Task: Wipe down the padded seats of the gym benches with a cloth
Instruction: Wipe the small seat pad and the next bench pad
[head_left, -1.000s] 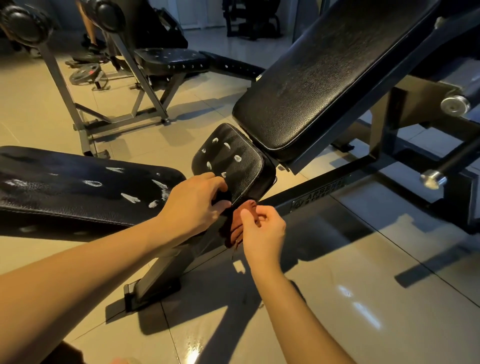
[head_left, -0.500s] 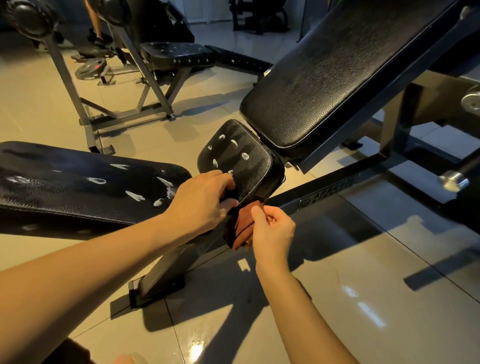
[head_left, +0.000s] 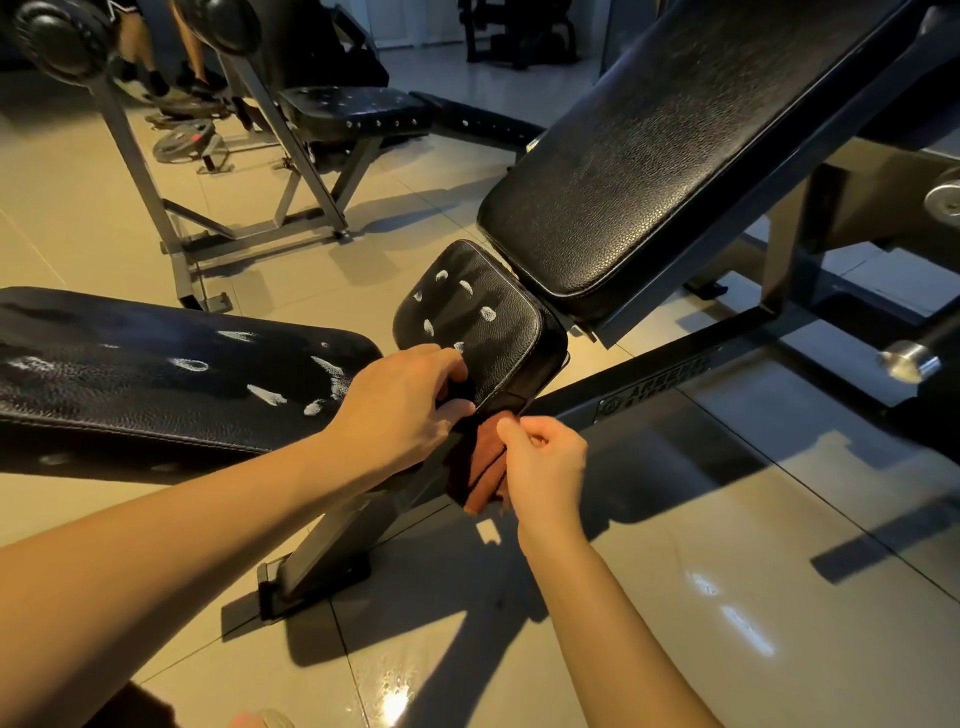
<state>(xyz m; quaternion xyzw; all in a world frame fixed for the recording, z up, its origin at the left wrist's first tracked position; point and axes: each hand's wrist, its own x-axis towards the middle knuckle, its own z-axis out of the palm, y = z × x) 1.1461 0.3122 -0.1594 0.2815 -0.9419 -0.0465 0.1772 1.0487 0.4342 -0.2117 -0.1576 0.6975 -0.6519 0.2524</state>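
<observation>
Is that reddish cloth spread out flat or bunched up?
Bunched up. The cloth hangs in narrow folds between the left hand and right hand, just below the small seat pad.

Over the last second the right hand (head_left: 545, 462) has gone from fingers bunched into the brown cloth (head_left: 480, 467) to a thumb-and-forefinger pinch at its top edge, so more of the folded cloth hangs exposed below. The left hand (head_left: 400, 410) has slid slightly up the near lip of the small seat pad (head_left: 478, 332), fingertips now nearer the lowest white foam spot. Camera view has shifted slightly.
</observation>
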